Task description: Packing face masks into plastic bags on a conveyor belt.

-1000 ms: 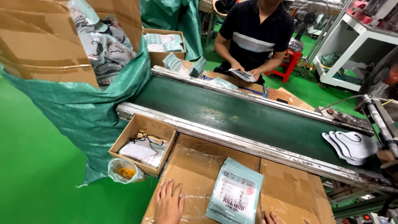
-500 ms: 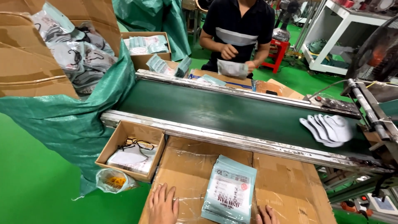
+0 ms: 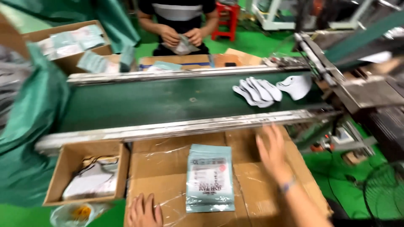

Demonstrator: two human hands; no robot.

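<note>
The right hand (image 3: 271,149) is lifted over the taped cardboard box top (image 3: 168,168), fingers spread and empty, reaching toward the near metal rail (image 3: 189,128) of the green conveyor belt (image 3: 160,101); it is blurred, but nothing is in its grasp. The left hand (image 3: 145,210) lies flat and released on the box top at the bottom edge of the view, just left of a pale blue printed pouch (image 3: 209,176) that lies flat on the cardboard between the two hands, touching neither. On the belt, well beyond the rail, a fanned bunch of white socks (image 3: 257,90) lies near the far right end, with another white piece (image 3: 296,86) just beside it. Bare belt stretches to the left of the socks. A small open carton (image 3: 63,176) with white items hangs at the box's left edge. Across the belt, another person's hands (image 3: 181,35) hold a pouch
</note>
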